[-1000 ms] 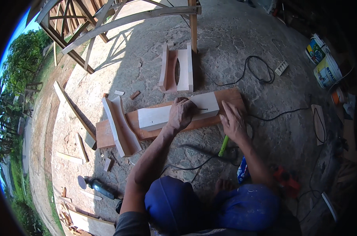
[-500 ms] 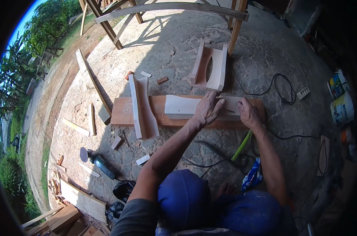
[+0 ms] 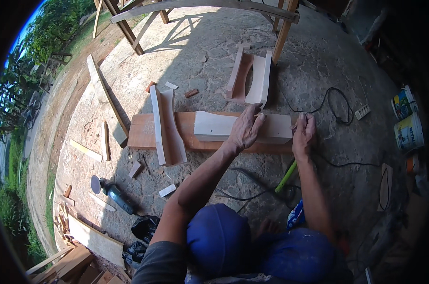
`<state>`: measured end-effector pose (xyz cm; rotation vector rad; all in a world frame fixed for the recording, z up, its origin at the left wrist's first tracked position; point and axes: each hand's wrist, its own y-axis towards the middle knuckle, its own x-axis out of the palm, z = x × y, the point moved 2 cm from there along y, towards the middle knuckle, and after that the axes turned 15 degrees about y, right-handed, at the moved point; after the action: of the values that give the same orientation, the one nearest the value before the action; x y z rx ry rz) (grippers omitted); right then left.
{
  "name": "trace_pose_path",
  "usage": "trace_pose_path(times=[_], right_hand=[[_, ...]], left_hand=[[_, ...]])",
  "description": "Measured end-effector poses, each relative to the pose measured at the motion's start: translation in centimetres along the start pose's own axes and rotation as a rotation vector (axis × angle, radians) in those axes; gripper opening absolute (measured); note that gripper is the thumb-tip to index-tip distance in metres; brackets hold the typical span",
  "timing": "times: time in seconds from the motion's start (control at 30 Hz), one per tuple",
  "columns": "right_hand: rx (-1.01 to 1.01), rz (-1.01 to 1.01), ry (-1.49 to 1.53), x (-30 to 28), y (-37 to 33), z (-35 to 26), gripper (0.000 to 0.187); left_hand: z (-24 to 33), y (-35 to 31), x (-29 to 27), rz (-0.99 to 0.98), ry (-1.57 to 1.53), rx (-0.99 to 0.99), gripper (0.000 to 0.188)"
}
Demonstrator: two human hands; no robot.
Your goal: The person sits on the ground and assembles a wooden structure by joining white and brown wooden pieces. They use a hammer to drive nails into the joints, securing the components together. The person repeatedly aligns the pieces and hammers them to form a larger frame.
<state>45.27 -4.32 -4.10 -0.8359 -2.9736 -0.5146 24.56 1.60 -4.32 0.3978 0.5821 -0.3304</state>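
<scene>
A pale wooden piece [image 3: 276,128] with a curved far edge lies lengthwise on a reddish-brown board [image 3: 141,130] on the ground. My left hand [image 3: 245,128] rests on the pale piece, fingers stretched toward its far edge and thumb apart. Just off the piece's right end, my right hand [image 3: 304,135] is closed with its fingers curled together. Something small may be between those fingertips; it is too small to name. A similar pale curved wooden piece [image 3: 166,125] lies across the board to the left. Two more joined curved pieces [image 3: 259,75] stand beyond the board.
An angle grinder [image 3: 117,195] lies at the left near wood offcuts [image 3: 85,150]. Dark cables [image 3: 252,177] and a lime-green stick-like thing [image 3: 286,176] lie this side of the board. A power strip [image 3: 362,112] and buckets [image 3: 409,132] are at the right; a wooden trestle [image 3: 205,8] stands beyond.
My right hand has moved right, from the top of the pale piece to just off its end. My left hand still rests on the piece. The whole view has shifted slightly.
</scene>
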Motion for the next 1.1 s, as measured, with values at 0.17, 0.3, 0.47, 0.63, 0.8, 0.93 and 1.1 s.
trace_pose_path(times=[0.17, 0.3, 0.47, 0.63, 0.8, 0.93, 1.1], right_hand=[[0.155, -0.426, -0.038, -1.4, -4.2, -3.7, 0.022], [-0.097, -0.687, -0.356, -1.6, -9.5, -6.1, 0.024], [-0.224, -0.525, -0.692, -2.7, -7.8, -8.6, 0.056], [-0.077, -0.915, -0.979, 0.2, -6.0, -7.7, 0.088], [-0.178, -0.971, -0.981, 0.6, -6.6, -4.4, 0.066], [-0.555, -0.721, -0.947, -0.3, -5.3, 0.5, 0.046], [-0.517, -0.790, -1.028, -1.7, -5.4, 2.8, 0.045]], left_hand=[[-2.4, -0.3, -0.2, -0.006, 0.334, 0.185, 0.065], [-1.1, -0.9, 1.2, -0.247, 0.732, 0.170, 0.086], [2.9, -4.5, -0.3, -0.475, 0.781, 0.098, 0.071], [1.7, -8.5, 0.9, -0.472, 0.744, 0.306, 0.027], [0.0, -8.4, -0.6, -0.230, 0.796, 0.390, 0.032], [-1.3, -6.3, 0.0, -0.076, 0.746, 0.404, 0.050], [-3.6, -8.7, 2.0, -0.125, 0.680, 0.316, 0.066]])
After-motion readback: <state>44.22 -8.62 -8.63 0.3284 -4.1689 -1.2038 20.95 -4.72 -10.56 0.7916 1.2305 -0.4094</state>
